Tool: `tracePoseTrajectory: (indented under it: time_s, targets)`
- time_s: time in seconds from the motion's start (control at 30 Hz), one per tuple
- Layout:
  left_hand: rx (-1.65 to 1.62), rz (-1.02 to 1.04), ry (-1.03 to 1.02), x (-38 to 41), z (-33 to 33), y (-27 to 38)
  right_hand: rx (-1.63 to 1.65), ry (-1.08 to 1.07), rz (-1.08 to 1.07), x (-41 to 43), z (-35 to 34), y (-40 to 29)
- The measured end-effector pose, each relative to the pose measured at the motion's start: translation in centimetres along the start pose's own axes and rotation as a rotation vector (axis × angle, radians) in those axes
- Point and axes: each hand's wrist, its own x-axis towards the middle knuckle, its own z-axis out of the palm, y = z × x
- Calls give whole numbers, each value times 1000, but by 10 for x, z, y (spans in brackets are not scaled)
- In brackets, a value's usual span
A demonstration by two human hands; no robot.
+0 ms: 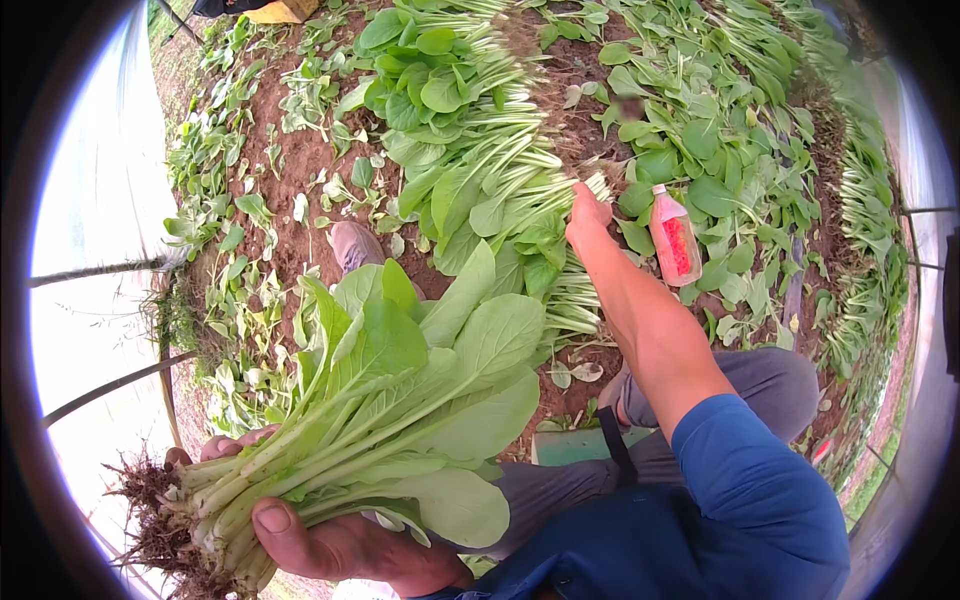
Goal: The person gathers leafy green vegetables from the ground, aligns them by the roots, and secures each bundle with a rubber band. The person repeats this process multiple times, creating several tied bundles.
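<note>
My left hand (322,536) is closed around the stems of a bunch of leafy greens (390,382), with soil-covered roots (161,525) at lower left and broad leaves towards the middle. My right hand (589,210) reaches to the root end of a long row of pulled greens (480,180) lying on the soil. Its fingers are at pale stems there; they are partly hidden, so I cannot tell whether they grip them. Right beside that forearm lies a clear plastic bottle (676,240) with red contents.
More greens (712,150) lie in rows to the right. Loose leaves cover the brown soil (277,165) at left. A shoe (356,246) stands by the row. A green board-like object (574,448) is near my legs. Plastic sheeting (97,172) on poles borders the left.
</note>
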Motion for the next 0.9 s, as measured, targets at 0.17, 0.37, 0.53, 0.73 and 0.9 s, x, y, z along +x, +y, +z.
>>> tracePoseTrajectory:
  time_s: [0.17,0.37,0.53,0.73,0.9]
  targets:
    - [30,3,2,-2,-7,-2,118,-182,-168,-27,-17,5]
    - [54,55,-58,0,-3,-3,89,-189,-160,6,-25,2]
    - [64,84,-11,-3,0,-3,56,24,-183,-9,-17,1]
    - [71,29,-60,-2,-3,-3,117,-103,-245,-11,-25,-5]
    - [63,52,-18,-4,2,-2,-406,-78,-475,-8,-18,-13]
